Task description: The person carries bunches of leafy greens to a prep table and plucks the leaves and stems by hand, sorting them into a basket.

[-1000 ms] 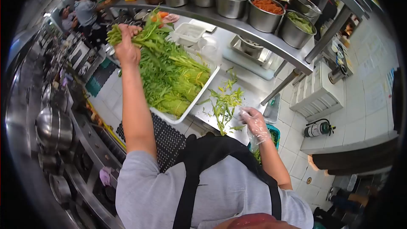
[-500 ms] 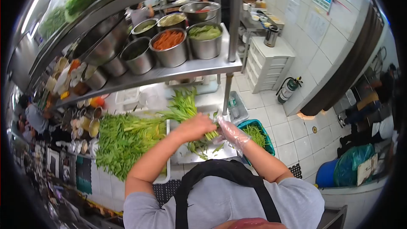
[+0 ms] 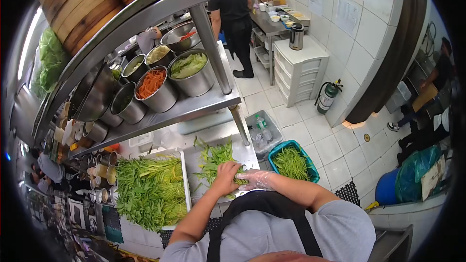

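Observation:
A bunch of long-leaved greens (image 3: 217, 155), which looks like water spinach, lies on the steel worktop (image 3: 194, 190) in front of me. My left hand (image 3: 226, 178) is bare, its fingers curled over the stem end of the bunch. In a clear plastic glove, my right hand (image 3: 256, 179) closes around the stems from the other side, close against the left. The fingertips of both hands are partly hidden. Left of the hands, a white tray (image 3: 185, 177) is heaped with more of the same greens. On the right, a teal basket (image 3: 310, 172) holds cut green stems.
A steel shelf (image 3: 187, 109) with pots of shredded carrot (image 3: 151, 84) and sliced greens overhangs the worktop, its post (image 3: 239, 125) close beyond my hands. A grey bin (image 3: 278, 135) with bottles stands beside the teal basket. A person in dark clothes (image 3: 234, 19) stands farther back.
Both hands have come down closer to my body, and the bunch now lies lower on the worktop. My view has shifted, bringing the person in dark clothes into sight.

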Action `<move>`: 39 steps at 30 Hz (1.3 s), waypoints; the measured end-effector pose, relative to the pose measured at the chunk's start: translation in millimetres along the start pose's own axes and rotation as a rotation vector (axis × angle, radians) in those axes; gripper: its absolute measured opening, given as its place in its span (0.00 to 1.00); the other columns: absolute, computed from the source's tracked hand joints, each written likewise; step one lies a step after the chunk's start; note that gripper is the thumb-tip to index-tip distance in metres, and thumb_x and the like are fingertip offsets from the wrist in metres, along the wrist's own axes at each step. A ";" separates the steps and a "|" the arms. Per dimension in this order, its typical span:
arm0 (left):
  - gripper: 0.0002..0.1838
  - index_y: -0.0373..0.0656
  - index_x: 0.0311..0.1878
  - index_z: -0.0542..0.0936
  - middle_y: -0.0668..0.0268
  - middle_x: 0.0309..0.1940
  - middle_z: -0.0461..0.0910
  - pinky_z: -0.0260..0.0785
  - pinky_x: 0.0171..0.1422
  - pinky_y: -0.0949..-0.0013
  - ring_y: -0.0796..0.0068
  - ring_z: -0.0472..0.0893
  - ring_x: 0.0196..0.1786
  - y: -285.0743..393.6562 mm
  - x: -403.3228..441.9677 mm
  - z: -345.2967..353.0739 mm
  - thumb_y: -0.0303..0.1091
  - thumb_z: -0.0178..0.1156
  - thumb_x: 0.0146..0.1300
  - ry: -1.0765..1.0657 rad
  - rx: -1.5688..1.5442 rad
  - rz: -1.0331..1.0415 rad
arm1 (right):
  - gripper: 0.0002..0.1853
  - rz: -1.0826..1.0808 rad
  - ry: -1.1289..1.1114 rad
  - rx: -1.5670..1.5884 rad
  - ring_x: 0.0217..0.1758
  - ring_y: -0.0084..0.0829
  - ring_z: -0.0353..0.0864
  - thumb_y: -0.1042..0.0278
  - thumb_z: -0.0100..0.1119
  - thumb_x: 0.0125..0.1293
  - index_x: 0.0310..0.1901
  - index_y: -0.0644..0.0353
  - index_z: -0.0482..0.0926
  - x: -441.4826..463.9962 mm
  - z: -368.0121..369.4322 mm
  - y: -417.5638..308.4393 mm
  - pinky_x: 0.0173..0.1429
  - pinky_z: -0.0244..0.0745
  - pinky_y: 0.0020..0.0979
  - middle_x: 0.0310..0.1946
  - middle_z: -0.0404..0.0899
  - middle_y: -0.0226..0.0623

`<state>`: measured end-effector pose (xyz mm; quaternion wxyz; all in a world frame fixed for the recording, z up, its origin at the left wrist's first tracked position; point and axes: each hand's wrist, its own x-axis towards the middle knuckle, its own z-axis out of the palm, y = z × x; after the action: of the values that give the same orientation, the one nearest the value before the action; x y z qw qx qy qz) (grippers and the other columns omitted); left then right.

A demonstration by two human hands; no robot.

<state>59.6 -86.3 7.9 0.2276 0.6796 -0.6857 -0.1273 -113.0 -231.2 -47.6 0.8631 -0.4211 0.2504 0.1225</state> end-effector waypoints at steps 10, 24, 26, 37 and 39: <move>0.30 0.30 0.74 0.73 0.40 0.66 0.83 0.85 0.67 0.40 0.43 0.88 0.62 -15.7 -65.4 100.1 0.50 0.54 0.87 0.310 -1.753 -1.317 | 0.23 0.221 -0.049 -0.120 0.58 0.38 0.87 0.57 0.68 0.81 0.69 0.62 0.80 40.3 0.8 -3.5 0.59 0.90 0.35 0.62 0.84 0.40; 0.18 0.43 0.68 0.79 0.53 0.57 0.89 0.88 0.61 0.41 0.51 0.92 0.53 0.6 -50.0 114.5 0.41 0.51 0.87 0.387 -1.817 -1.282 | 0.22 -0.042 0.052 -0.773 0.51 0.43 0.90 0.61 0.68 0.77 0.61 0.72 0.85 46.3 5.8 11.5 0.57 0.84 0.43 0.50 0.91 0.53; 0.18 0.43 0.68 0.79 0.53 0.57 0.89 0.88 0.61 0.40 0.50 0.92 0.54 3.2 -39.8 106.8 0.42 0.51 0.88 0.386 -1.708 -1.298 | 0.26 -0.084 0.094 -0.881 0.50 0.46 0.92 0.53 0.67 0.78 0.59 0.74 0.86 38.6 6.6 -0.1 0.57 0.84 0.45 0.49 0.91 0.57; 0.15 0.31 0.66 0.74 0.50 0.52 0.82 0.92 0.51 0.43 0.56 0.87 0.42 -24.7 -46.5 116.8 0.31 0.54 0.86 0.356 -1.726 -1.266 | 0.20 -0.064 0.069 -0.827 0.47 0.47 0.93 0.59 0.61 0.81 0.55 0.73 0.87 83.9 -2.9 17.1 0.51 0.90 0.46 0.44 0.90 0.51; 0.13 0.27 0.61 0.76 0.50 0.45 0.83 0.92 0.42 0.47 0.57 0.86 0.35 -25.2 -52.9 100.5 0.28 0.56 0.83 0.391 -1.687 -1.309 | 0.14 -0.164 0.170 -1.083 0.44 0.47 0.93 0.67 0.59 0.80 0.52 0.69 0.88 132.5 -27.5 59.2 0.43 0.90 0.48 0.40 0.89 0.47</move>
<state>31.4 -48.6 -98.5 0.6146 0.5468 0.1663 -0.5438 -35.1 -216.3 -172.3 0.5067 -0.8313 0.1869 0.1314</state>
